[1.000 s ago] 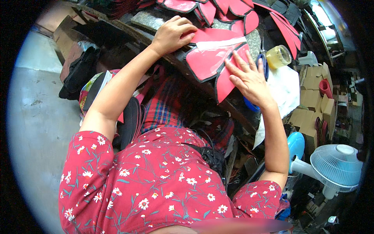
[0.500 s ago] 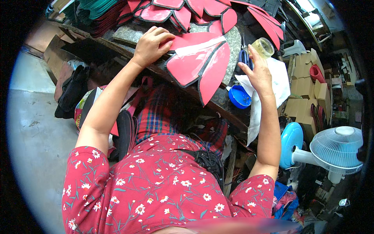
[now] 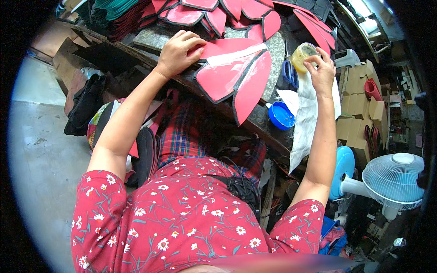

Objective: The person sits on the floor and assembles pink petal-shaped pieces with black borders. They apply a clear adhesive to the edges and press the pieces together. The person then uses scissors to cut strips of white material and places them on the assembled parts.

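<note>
On the worktop lies a red sheet piece (image 3: 219,83) with black edging, a white strip and glossy wet-looking smears; its pointed lobes overhang the front edge. My left hand (image 3: 179,53) is closed at its upper left corner, thumb and fingers pinching the margin. At the right, my right hand (image 3: 321,73) is over the near right side of a clear jar (image 3: 300,55) of yellowish stuff. Its thumb and forefinger come together at the jar's mouth; anything between them is too small to make out. Blue-handled scissors (image 3: 289,75) lie left of the jar.
More black-edged red pieces (image 3: 191,16) are heaped at the back. A blue cap-like dish (image 3: 281,115) and a white cloth (image 3: 304,123) lie at the right front edge. Cardboard boxes (image 3: 355,107) and a blue-and-white fan (image 3: 394,179) stand farther right.
My right hand has moved right, from beside the scissors to the jar's mouth, and its fingers have drawn together. My left hand stays on the red piece.
</note>
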Demonstrator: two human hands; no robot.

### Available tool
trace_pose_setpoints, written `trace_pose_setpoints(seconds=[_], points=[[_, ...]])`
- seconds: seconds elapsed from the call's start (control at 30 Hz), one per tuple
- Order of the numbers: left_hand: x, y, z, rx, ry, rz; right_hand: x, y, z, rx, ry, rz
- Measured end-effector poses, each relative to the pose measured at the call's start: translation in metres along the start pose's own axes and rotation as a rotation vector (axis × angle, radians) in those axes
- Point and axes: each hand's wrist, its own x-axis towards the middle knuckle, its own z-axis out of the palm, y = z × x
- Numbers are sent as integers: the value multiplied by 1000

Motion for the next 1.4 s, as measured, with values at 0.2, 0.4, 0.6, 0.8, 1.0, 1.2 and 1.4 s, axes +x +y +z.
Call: trace_pose_setpoints(seconds=[0.2, 0.4, 0.6, 0.8, 1.0, 1.2, 1.4], points=[[-1, -1, 1, -4, -8, -9, 2, -2, -1, 176, 208, -72], [-1, -1, -1, 0, -3, 3, -18, -45, -37, 266, -112, 55], [0, 0, -1, -17, 6, 9, -31, -80, -22, 3, -389, 65], [1, 0, -2, -7, 4, 19, -37, -84, -34, 147, -250, 30], [2, 1, -4, 25, 15, 27, -102, -120, -100, 306, -405, -203], [4, 5, -8, 9, 22, 22, -127, -133, -97, 140, -202, -249], [4, 4, -5, 0, 25, 23, -95, -93, -99, 926, 78, 203]])
